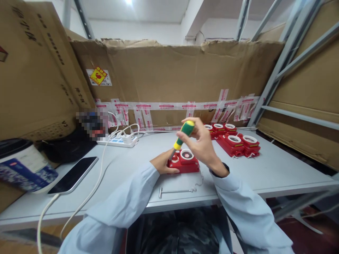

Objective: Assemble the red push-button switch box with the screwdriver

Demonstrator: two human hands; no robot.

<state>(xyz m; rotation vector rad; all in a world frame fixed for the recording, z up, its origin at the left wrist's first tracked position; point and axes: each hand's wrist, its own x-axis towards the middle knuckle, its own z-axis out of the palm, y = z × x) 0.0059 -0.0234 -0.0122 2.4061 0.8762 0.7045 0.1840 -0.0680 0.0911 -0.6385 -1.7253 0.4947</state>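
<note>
My right hand (200, 143) grips a screwdriver (186, 129) by its green and yellow handle. The shaft slants down to the left side of a red box (185, 166) with a white ring on its top. Fingers of my left hand (164, 163) wrap round the box's left end and hold it on the table. Where the screwdriver's tip meets the box is too small to make out. A small metal T-shaped bar (176, 191) lies in front of the box, with a thin chain running from it towards the box's right side.
Several more red boxes (233, 145) stand at the back right. A white power strip (119, 140) with plugs and cables lies at the back left. To the left are a phone (74, 175) and a blue-and-white tub (26, 171). Cardboard (169, 74) walls off the table's (148, 141) back.
</note>
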